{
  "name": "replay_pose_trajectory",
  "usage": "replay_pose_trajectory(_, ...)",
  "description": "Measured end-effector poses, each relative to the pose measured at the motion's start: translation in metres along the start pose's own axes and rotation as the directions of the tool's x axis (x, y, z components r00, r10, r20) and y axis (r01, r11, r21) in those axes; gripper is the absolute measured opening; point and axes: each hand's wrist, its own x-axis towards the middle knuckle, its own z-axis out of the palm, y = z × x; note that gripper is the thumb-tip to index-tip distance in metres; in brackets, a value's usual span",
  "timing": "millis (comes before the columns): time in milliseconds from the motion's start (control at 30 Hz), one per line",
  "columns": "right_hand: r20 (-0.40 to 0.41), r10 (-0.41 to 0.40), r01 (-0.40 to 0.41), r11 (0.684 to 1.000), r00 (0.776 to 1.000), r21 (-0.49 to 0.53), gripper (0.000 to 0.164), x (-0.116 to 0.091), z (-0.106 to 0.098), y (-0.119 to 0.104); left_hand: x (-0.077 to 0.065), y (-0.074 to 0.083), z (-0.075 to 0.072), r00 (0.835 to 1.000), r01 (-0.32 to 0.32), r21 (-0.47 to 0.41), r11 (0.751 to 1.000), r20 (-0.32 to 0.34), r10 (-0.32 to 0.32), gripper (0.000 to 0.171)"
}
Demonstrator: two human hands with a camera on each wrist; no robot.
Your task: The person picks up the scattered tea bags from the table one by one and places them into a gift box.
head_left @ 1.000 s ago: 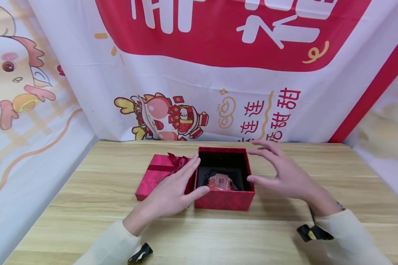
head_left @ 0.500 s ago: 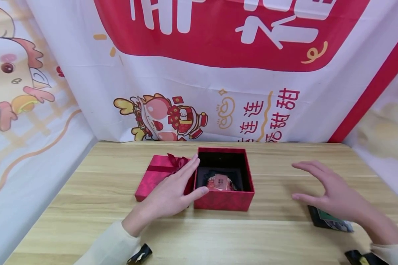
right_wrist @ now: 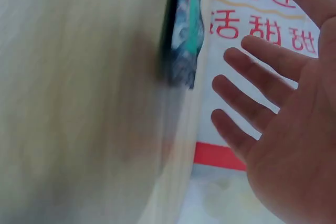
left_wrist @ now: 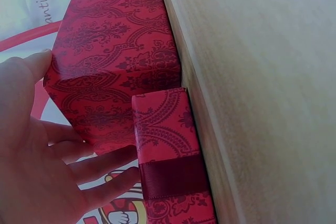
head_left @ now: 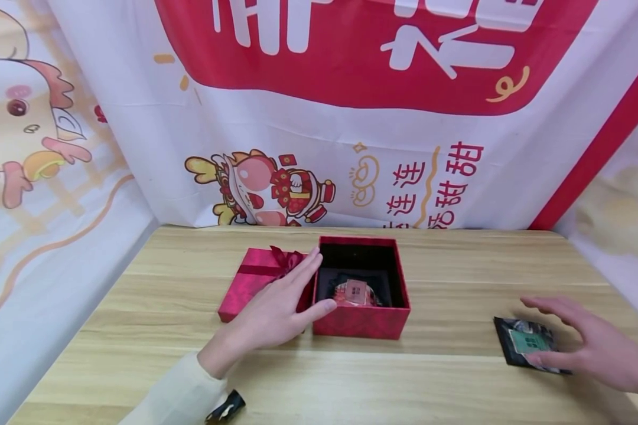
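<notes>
A red patterned gift box [head_left: 360, 321] stands lidless on the table, with a small packet [head_left: 353, 292] with a pink label inside its dark interior. My left hand [head_left: 271, 310] rests at the box's left side, fingers fairly straight, thumb at the near left corner. Under and beside that hand lies the red lid [head_left: 244, 286] with its dark red ribbon bow; the left wrist view shows the lid [left_wrist: 165, 124] against the box [left_wrist: 115, 40]. To the right, my right hand [head_left: 595, 345] hovers by a flat black packet [head_left: 529, 342] with a green label, fingers spread and holding nothing.
The wooden table [head_left: 367, 389] carries the box, the lid and the black packet. A printed white and red cloth [head_left: 351, 130] hangs right behind the table's back edge, and another cloth [head_left: 85, 254] hangs at the left.
My right hand has moved from the box's right side out to the right, over to the black packet, which has come into view. My left hand has stayed at the box.
</notes>
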Motion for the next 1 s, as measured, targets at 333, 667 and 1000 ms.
replay_pose_trajectory(333,0.167,0.100,-0.083,0.991,0.981,-0.108,0.104,0.0000,0.0029,0.0110,0.0006,0.0012,-0.0004,1.000,0.009,-0.002,1.000,0.001,-0.009,0.088)
replay_pose_trajectory(667,0.170,0.103,-0.079,0.987,0.980,-0.143,0.093,0.0038,0.0032,0.0096,0.0004,0.0011,0.0006,1.000,0.010,-0.007,1.000,0.004,-0.010,0.088)
replay_pose_trajectory(1000,0.136,0.095,-0.075,0.986,0.986,-0.147,0.089,0.0049,0.0029,0.0082,0.0012,0.0007,0.0010,1.000,0.012,-0.008,1.000,0.007,-0.012,0.088)
